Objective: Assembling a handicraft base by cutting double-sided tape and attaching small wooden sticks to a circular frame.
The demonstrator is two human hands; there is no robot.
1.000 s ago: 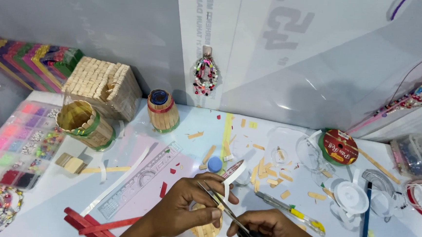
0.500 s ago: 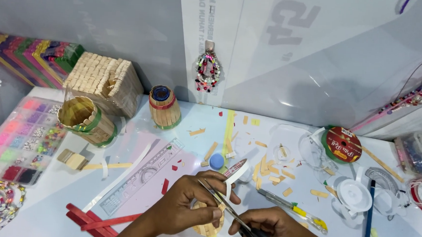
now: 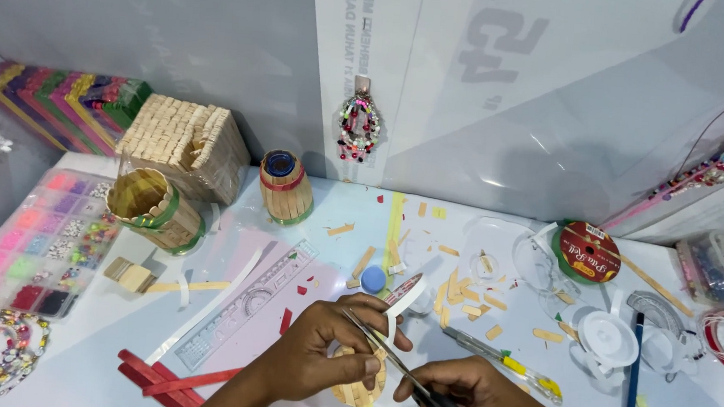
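My left hand (image 3: 319,352) grips a small piece made of wooden craft sticks (image 3: 359,388) near the front edge of the table. My right hand (image 3: 468,393) holds black-handled scissors (image 3: 394,360), whose thin blades point up and left across my left fingers. A white paper strip (image 3: 402,302) curls up just above the blade tips, beside a small blue cap (image 3: 373,279).
A clear ruler (image 3: 247,301) and red sticks (image 3: 167,378) lie to the left. Stick-built pots (image 3: 152,207) (image 3: 284,188) and a stick house (image 3: 186,142) stand at the back. A bead tray (image 3: 37,238) is far left. A craft knife (image 3: 503,363), pencil (image 3: 632,371), tape rolls (image 3: 609,338) and stick offcuts (image 3: 466,289) lie right.
Both hands stay in nearly the same place with the scissors. The view has shifted slightly; the scissor blades sit a little lower against my left fingers.
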